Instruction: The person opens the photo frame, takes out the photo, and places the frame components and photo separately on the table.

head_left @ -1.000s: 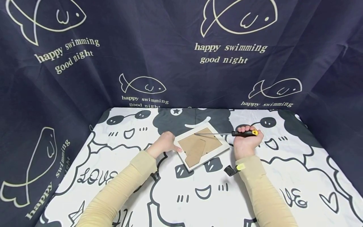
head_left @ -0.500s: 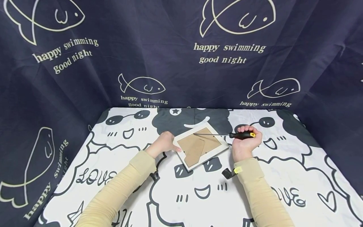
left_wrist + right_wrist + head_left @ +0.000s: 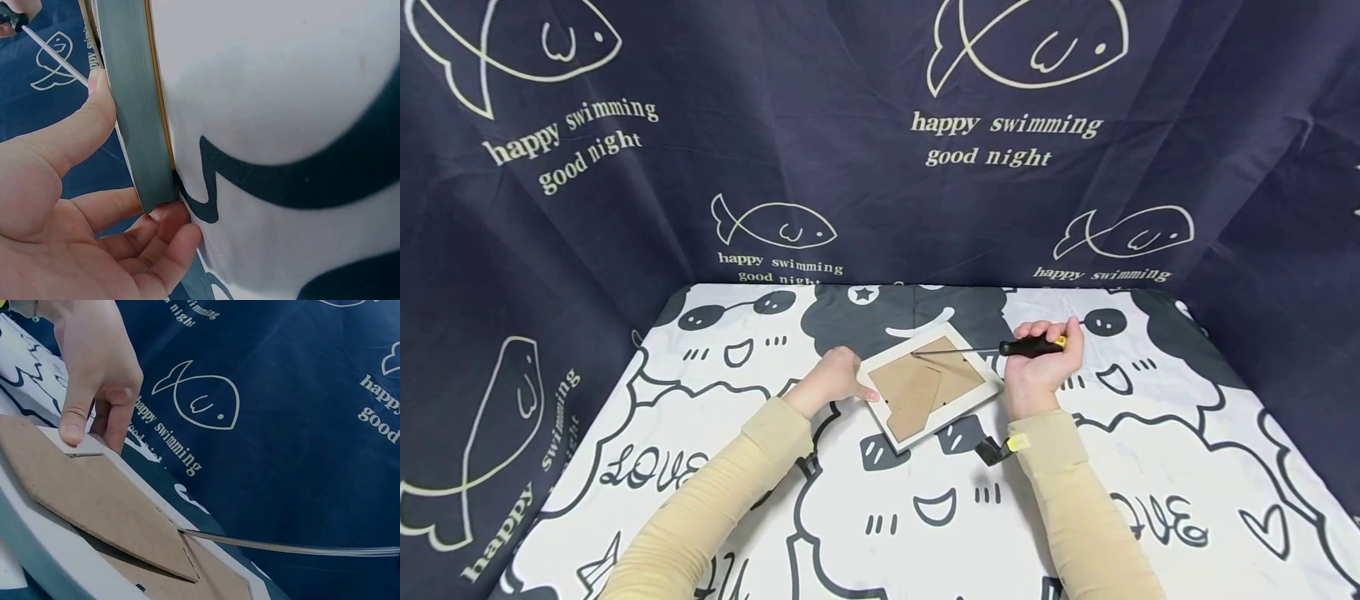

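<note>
A white-bordered picture frame [image 3: 955, 409] is face down and turned at an angle, its brown backboard [image 3: 891, 383] and stand flap [image 3: 919, 402] showing. My left hand [image 3: 837, 377] grips its left corner, thumb on the back border and fingers underneath, as the left wrist view shows. The fingers of my right hand [image 3: 1041, 375] are wrapped around the black and yellow handle of a screwdriver [image 3: 1032, 346]. Its long thin shaft [image 3: 294, 548] reaches left across the back, and the tip meets the seam between backboard and border, beside the flap in the right wrist view.
A white and dark cartoon-print cloth [image 3: 940, 533] covers the table. Dark blue fish-print curtains [image 3: 880, 142] hang behind it and at both sides. A small black wrist mount [image 3: 992, 451] sticks out from the right sleeve.
My right hand has shifted slightly left and turned, bringing the screwdriver handle left and a little up. The tip stays at the same spot on the picture frame; my left hand holds still.
</note>
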### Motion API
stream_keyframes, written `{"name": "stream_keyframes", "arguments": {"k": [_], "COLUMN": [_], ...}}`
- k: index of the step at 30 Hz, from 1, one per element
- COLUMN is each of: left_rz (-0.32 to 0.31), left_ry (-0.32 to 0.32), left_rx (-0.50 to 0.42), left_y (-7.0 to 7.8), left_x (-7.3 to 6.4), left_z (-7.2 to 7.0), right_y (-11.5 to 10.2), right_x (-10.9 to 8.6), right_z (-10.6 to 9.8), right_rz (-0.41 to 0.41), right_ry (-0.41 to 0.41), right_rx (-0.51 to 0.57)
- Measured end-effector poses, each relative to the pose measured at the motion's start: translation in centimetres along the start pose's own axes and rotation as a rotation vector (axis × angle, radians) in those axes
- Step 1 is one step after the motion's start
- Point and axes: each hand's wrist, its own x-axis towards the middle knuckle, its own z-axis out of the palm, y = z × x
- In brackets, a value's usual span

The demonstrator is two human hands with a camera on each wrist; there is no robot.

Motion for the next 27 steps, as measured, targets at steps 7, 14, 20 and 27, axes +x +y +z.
{"name": "stream_keyframes", "arguments": {"k": [7,14,20,27], "left_rz": [0.012,0.044,0.104,0.151], "left_ry": [-0.016,-0.062,-0.074,-0.079], "left_rx": [0.005,0.022,-0.02,-0.007], "left_y": [0.0,-0.1,-0.7,-0.9], "left_x": [0.2,0.5,0.8,1.0], "left_z": [0.0,0.0,0.1,0.2], "right_y": [0.5,1.1,1.6,2.2], "right_x": [-0.2,-0.1,-0.1,0.0], "right_z": [0.5,1.3,2.0,2.8], "right_rz": [0.019,-0.001,-0.02,-0.043], "right_ry": [-0.178,-0.173,-0.182,-0.2], "right_rx": [-0.042,-0.082,-0.141,-0.18]}}
